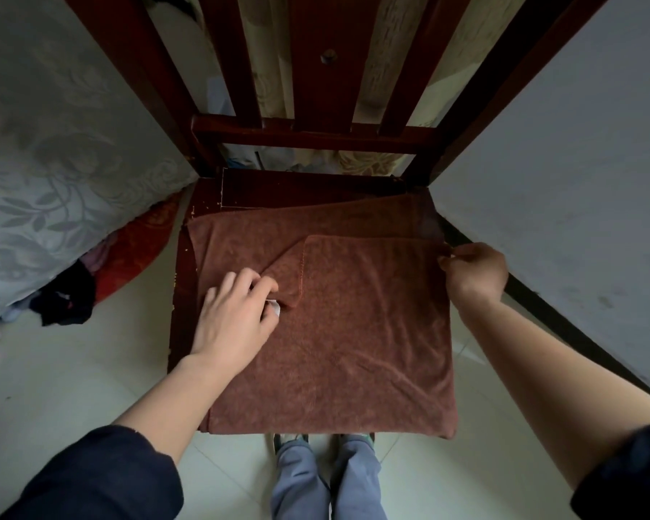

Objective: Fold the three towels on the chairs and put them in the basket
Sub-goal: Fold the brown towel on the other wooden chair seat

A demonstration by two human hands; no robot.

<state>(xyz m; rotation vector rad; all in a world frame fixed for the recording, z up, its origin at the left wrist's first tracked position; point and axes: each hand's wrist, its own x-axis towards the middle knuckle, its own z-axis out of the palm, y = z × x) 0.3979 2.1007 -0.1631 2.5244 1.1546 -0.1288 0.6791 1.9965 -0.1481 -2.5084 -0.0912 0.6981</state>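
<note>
A brown towel (353, 332) lies spread over the seat of a dark red wooden chair (308, 138). Its upper layer is folded over, with one corner turned down near the left middle. My left hand (233, 317) pinches that turned corner, where a small white label shows. My right hand (473, 270) grips the folded layer's far right corner at the seat's right edge. The towel's front edge hangs slightly over the seat front. No basket and no other towels are in view.
A grey floral bedspread (53, 163) hangs at the left, with red and dark clothes (128, 257) on the floor beneath it. A pale wall (578, 182) with a dark skirting runs along the right. White tiled floor (53, 388) surrounds the chair.
</note>
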